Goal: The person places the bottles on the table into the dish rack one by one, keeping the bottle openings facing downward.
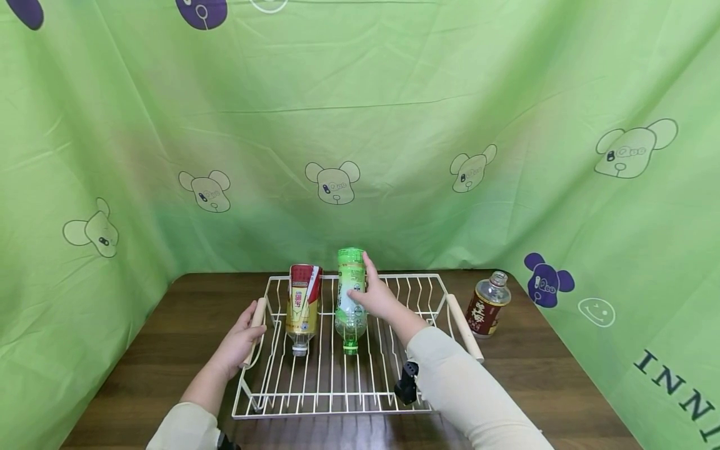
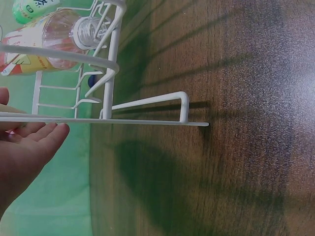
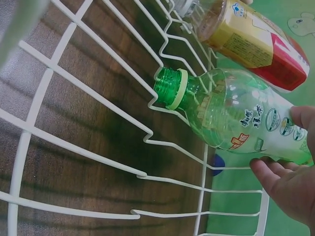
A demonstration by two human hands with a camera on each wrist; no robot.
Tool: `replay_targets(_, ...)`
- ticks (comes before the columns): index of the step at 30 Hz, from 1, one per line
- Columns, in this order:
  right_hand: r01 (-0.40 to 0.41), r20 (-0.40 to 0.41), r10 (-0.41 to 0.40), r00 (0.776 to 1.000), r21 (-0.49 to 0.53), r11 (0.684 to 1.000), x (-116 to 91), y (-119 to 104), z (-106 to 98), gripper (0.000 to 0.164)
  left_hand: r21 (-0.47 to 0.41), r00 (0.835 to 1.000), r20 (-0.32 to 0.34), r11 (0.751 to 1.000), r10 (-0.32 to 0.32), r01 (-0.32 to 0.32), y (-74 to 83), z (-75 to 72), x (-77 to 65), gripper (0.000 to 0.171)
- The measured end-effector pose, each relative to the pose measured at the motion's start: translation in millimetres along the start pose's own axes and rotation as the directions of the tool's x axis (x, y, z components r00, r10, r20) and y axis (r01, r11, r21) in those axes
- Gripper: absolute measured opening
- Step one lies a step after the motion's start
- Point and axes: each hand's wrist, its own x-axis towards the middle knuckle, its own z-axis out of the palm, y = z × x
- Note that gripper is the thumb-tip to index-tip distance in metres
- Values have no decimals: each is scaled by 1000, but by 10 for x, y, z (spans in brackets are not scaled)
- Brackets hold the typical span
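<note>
Evidently, the green bottle [image 1: 352,317] is tipped neck-down so that the bent wires of the white rack [image 1: 317,394] can cradle its neck; the red-and-yellow bottle [image 1: 302,307] beside it leans the same way. The right hand [image 1: 379,300] grips the green bottle's upper body, thumb on the near face, probably to control its tilt. The left hand [image 1: 235,345] holds the left wooden handle [image 1: 260,310], likely steadying the frame. So the green bottle lies within the right hand's grasp, right of the left hand; a dark-labelled bottle [image 1: 487,307] stands upright on the desk [image 1: 540,369], beyond both hands.
</note>
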Motion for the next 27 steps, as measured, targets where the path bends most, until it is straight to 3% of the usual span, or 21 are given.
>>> replay_targets(16,6,12,-5,1000,-58,998,-8,2,-11,96,2,1000,-1,1000,12,-12,0,19,6,72)
replay_targets(27,9,14,-8,1000,-30,1000,-20,-12,-18,95,4,1000,-4,1000,-2,2,8,4,-3,72)
